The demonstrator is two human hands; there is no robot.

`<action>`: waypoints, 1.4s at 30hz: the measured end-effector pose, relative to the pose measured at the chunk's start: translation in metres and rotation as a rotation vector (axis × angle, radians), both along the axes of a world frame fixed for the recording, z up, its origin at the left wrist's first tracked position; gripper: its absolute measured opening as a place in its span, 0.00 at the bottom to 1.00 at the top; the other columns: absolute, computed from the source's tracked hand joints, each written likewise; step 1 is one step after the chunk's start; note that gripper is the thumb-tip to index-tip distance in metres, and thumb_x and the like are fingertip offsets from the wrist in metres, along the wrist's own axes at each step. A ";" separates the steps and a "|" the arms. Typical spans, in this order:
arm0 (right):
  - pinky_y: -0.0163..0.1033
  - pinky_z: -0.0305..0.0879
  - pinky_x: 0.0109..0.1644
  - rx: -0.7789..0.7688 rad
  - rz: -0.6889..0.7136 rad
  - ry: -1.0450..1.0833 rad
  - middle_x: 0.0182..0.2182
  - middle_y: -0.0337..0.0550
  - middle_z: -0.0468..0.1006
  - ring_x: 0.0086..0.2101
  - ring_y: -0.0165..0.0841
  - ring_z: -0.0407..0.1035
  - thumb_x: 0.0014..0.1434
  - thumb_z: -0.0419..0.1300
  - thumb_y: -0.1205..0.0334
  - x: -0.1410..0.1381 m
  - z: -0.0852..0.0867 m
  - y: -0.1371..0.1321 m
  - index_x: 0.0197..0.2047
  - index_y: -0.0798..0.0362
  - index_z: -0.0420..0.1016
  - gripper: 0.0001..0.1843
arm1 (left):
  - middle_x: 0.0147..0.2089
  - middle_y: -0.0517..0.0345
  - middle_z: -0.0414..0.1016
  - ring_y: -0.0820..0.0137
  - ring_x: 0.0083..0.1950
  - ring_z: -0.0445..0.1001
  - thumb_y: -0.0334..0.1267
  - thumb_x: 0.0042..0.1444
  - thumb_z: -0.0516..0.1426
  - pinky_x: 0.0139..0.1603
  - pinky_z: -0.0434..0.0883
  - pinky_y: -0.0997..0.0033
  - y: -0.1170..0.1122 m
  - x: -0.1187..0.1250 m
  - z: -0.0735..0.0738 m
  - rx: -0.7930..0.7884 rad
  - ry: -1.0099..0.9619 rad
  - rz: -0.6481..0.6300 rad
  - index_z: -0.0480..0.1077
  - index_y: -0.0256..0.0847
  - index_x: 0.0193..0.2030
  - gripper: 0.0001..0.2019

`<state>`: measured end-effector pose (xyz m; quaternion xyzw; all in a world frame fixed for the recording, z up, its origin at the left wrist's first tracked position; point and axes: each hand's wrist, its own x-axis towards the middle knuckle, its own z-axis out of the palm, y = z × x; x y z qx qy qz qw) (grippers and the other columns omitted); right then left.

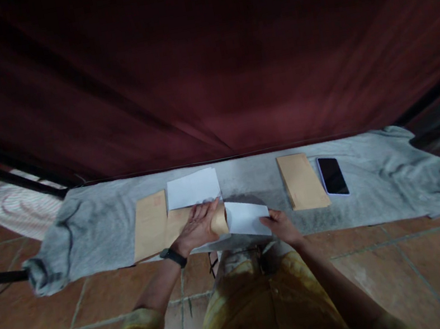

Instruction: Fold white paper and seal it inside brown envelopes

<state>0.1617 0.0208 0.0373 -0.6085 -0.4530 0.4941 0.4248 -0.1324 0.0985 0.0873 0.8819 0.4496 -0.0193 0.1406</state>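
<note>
My left hand [200,226] lies over a brown paper envelope [220,221], its fingers stretched out toward a stack of white paper [192,188]. The envelope's mouth bulges apart toward the right. My right hand [281,226] pinches the right end of a white sheet of paper [248,218] between thumb and fingers. The sheet's left end meets the envelope's mouth; how far it reaches inside is hidden. Under and left of my left hand is another brown envelope [148,225], lying flat.
A pile of brown envelopes [302,181] lies to the right, beside a phone [333,175] with a dark screen. A grey cloth [98,225] covers the narrow table. Behind it hangs a dark red curtain [223,84]. The floor [374,267] is tiled.
</note>
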 end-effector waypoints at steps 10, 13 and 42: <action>0.37 0.51 0.30 0.050 0.130 -0.323 0.17 0.37 0.68 0.22 0.30 0.60 0.50 0.59 0.62 0.006 0.007 0.016 0.16 0.48 0.65 0.13 | 0.72 0.39 0.59 0.47 0.73 0.56 0.44 0.44 0.66 0.75 0.48 0.50 -0.002 -0.003 -0.005 0.021 -0.005 0.000 0.40 0.37 0.78 0.57; 0.37 0.51 0.30 0.056 0.121 -0.332 0.16 0.37 0.67 0.22 0.30 0.59 0.48 0.60 0.63 0.004 0.006 0.020 0.16 0.48 0.65 0.12 | 0.72 0.39 0.59 0.48 0.73 0.56 0.44 0.45 0.65 0.75 0.47 0.50 -0.002 -0.003 -0.005 0.028 0.003 -0.010 0.40 0.36 0.78 0.57; 0.36 0.63 0.36 0.018 -0.148 -0.212 0.27 0.39 0.76 0.30 0.33 0.70 0.58 0.54 0.55 -0.048 -0.021 0.013 0.35 0.52 0.76 0.12 | 0.69 0.41 0.62 0.49 0.71 0.59 0.44 0.45 0.68 0.74 0.49 0.44 -0.010 0.012 -0.002 0.119 -0.072 -0.080 0.41 0.41 0.77 0.57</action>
